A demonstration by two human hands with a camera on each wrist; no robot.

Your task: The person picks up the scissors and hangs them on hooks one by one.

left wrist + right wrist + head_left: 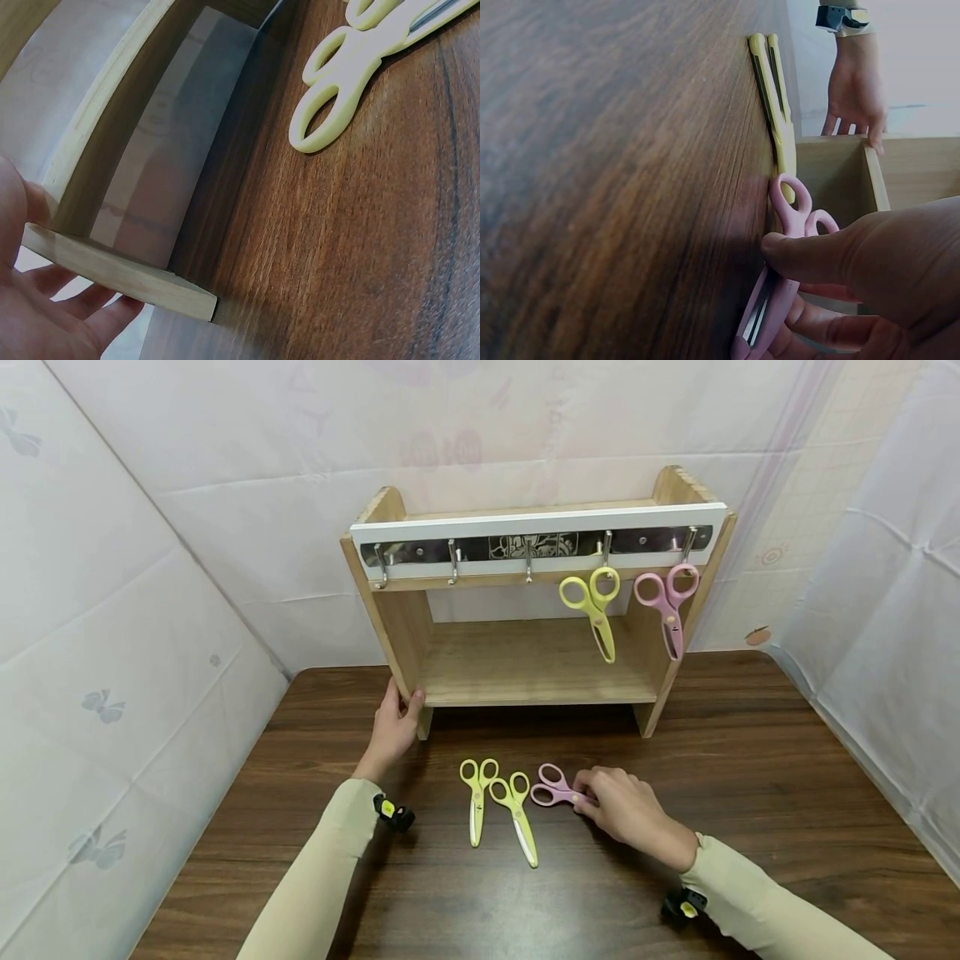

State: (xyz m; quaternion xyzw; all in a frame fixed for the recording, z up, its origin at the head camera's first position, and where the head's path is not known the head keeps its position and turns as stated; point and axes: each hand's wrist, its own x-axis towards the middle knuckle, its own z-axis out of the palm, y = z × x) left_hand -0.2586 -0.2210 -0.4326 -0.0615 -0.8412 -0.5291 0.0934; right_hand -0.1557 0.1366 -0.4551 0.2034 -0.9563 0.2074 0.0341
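Brown desk (pixel 600 910), and your left hand (pixel 395 727) grips the rack (pixel 517 664), likely steadying it; your right hand (pixel 626 806) pinches pink scissors (pixel 561 790) past the loops (pixel 807 199), probably keeping those free.

Long, plain, pale yellow-green left sleeve (pixel 322 864) and right sleeve (pixel 765 906) worn. Compact black left wrist device (pixel 402 818) and right wrist device (pixel 674 910) strapped on, each marked with yellow patch (pixel 387 809). Left hand (pixel 393 729), right hand (pixel 624 807) bare.

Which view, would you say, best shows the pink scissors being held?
The right wrist view shows the pink scissors largest, handles and blades partly visible. The head view shows them smaller, blades hidden by the right hand; the left wrist view misses them.
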